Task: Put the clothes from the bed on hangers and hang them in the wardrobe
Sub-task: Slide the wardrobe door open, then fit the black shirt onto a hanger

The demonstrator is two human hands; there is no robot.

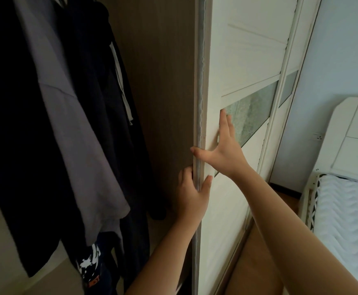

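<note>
The wardrobe stands open on the left, with several dark and grey garments (71, 116) hanging inside. A white sliding door (244, 60) with a frosted glass strip fills the middle of the view. My left hand (192, 194) grips the door's front edge, fingers wrapped behind it and thumb on its face. My right hand (225, 150) lies flat on the door panel, fingers spread, thumb hooked over the same edge. The bed (348, 211) at the right shows a bare white mattress; no clothes are visible on it.
A brown inner wardrobe wall (163, 92) stands just left of the door edge. A second sliding door (289, 86) sits behind the first. The white headboard (352, 133) meets a pale wall, and a wooden floor (259, 252) runs between wardrobe and bed.
</note>
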